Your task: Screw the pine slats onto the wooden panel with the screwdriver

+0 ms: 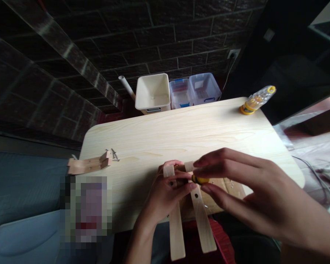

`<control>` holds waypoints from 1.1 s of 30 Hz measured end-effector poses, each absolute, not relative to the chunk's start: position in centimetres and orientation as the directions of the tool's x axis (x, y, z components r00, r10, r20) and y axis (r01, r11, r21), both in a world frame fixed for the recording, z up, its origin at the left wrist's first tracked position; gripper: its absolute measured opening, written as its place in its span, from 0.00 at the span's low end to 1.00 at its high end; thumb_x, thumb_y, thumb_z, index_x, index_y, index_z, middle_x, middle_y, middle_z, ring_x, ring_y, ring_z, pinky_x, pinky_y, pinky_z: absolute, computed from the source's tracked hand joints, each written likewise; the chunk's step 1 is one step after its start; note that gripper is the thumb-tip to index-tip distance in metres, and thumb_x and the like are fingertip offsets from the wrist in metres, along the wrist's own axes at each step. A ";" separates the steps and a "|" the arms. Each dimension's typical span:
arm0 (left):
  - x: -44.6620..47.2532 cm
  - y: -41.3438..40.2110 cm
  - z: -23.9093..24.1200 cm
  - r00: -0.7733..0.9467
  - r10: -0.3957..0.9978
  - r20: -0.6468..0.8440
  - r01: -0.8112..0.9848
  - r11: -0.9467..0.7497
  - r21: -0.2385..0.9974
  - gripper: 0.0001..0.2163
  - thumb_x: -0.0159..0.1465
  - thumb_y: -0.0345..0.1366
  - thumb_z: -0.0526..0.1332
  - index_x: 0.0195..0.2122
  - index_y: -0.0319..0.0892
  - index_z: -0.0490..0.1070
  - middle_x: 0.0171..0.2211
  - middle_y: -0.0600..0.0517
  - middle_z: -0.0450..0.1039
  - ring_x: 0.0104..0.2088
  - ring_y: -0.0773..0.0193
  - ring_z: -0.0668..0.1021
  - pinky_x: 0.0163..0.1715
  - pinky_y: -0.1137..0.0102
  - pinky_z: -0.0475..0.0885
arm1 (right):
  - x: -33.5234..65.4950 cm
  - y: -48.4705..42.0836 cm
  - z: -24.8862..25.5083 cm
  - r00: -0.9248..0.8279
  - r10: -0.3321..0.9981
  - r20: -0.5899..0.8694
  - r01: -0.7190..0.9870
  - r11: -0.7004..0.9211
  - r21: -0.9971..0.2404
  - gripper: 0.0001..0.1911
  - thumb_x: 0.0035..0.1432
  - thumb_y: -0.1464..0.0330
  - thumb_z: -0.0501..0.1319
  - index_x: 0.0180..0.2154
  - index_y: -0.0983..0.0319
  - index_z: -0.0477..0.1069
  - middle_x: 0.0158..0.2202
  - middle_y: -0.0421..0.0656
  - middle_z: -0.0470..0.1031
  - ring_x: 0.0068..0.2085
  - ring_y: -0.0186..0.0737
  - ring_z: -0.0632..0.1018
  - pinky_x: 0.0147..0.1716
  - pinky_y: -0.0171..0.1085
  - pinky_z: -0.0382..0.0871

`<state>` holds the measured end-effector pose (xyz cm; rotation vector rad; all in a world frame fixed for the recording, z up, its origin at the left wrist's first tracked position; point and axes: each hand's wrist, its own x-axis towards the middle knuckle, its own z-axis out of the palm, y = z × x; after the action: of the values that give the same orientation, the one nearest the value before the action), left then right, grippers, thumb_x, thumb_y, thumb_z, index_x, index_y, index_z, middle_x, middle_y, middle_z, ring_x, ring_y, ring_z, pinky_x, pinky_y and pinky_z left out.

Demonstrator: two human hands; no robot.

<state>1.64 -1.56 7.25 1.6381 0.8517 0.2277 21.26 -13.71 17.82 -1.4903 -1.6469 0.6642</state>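
My left hand point(167, 192) grips a wooden frame of two pale slats point(177, 223) near the table's front edge, fingers wrapped round the top of the left slat. My right hand point(236, 183) pinches a small yellow-handled screwdriver point(199, 179) between thumb and fingers, held against the top of the right slat point(202, 216). The slats have dark screw holes and hang over the table edge toward me. A flat wooden piece point(232, 187) lies under my right hand.
On the pale wooden table point(181, 132), a wooden bracket piece point(88, 165) and a few screws point(114, 154) lie at the left edge. A clear bottle with yellow cap point(257, 99) lies at the far right. Bins point(153, 92) stand on the floor beyond.
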 end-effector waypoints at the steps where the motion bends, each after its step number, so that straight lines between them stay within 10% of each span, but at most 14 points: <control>1: 1.6 -1.6 7.2 0.715 0.633 -0.298 0.401 -0.022 0.916 0.09 0.61 0.43 0.74 0.41 0.48 0.86 0.62 0.48 0.75 0.61 0.46 0.78 0.63 0.54 0.75 | 21.3 -13.8 18.0 0.012 0.978 0.207 0.569 0.164 -0.806 0.19 0.67 0.73 0.66 0.58 0.55 0.76 0.56 0.46 0.80 0.54 0.42 0.82 0.50 0.34 0.79; 33: 1.6 -1.5 7.1 0.698 0.659 -0.278 0.412 -0.053 0.909 0.10 0.60 0.45 0.75 0.39 0.47 0.86 0.61 0.47 0.77 0.61 0.46 0.78 0.65 0.51 0.72 | 20.7 -13.8 17.8 -0.010 0.977 0.213 0.570 0.180 -0.802 0.21 0.68 0.75 0.64 0.60 0.58 0.75 0.58 0.47 0.79 0.56 0.42 0.81 0.53 0.34 0.79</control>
<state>1.60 -1.51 7.06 1.6794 0.8733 0.2500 20.68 -13.81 17.84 -1.4855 -1.6796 0.6613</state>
